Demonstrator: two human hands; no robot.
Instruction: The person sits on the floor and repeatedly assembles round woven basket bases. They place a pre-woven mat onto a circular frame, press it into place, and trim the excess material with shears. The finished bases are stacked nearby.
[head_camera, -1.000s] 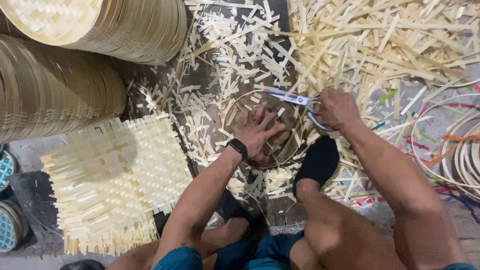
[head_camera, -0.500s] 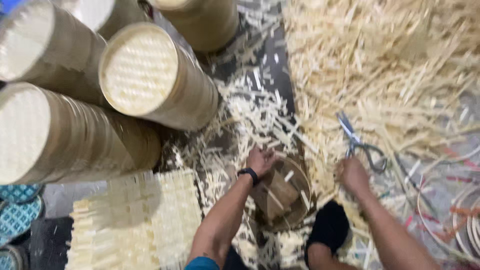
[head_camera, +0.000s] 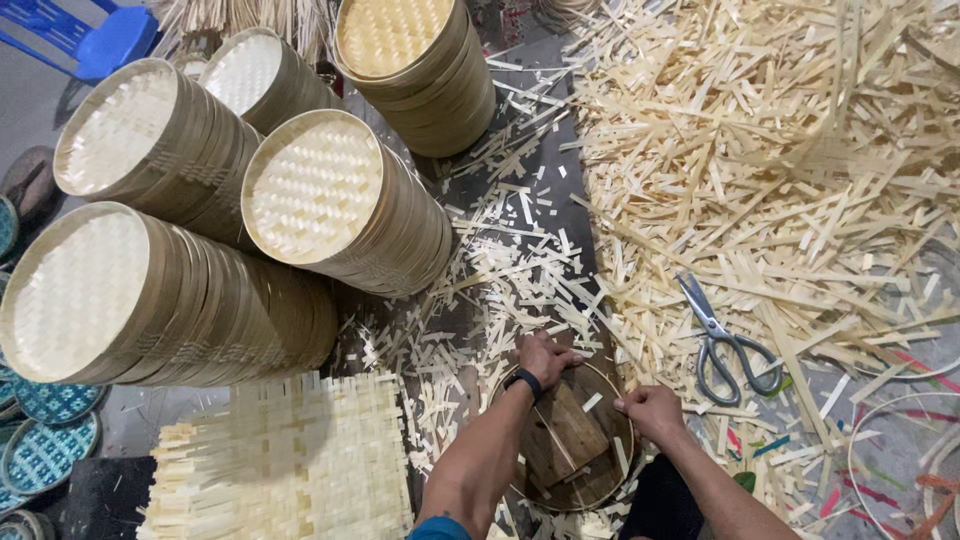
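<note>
A round bamboo hoop (head_camera: 610, 380) lies over a dark wooden block (head_camera: 568, 440) on the floor in front of me. My left hand (head_camera: 545, 357), with a black watch on its wrist, grips the hoop's far-left rim. My right hand (head_camera: 650, 410) holds the rim on the right side, fingers curled. A pair of grey-handled scissors (head_camera: 722, 338) lies on the bamboo strips to the right, apart from both hands.
Stacks of round woven bamboo lids (head_camera: 310, 190) lie on their sides at left and back. A pile of square woven mats (head_camera: 290, 465) sits at lower left. Loose bamboo strips (head_camera: 780, 150) cover the right side. A blue chair (head_camera: 110, 40) stands at top left.
My right hand has put down the scissors, which now lie on the strips, and has moved to the hoop's rim. My view has tilted up toward the lid stacks.
</note>
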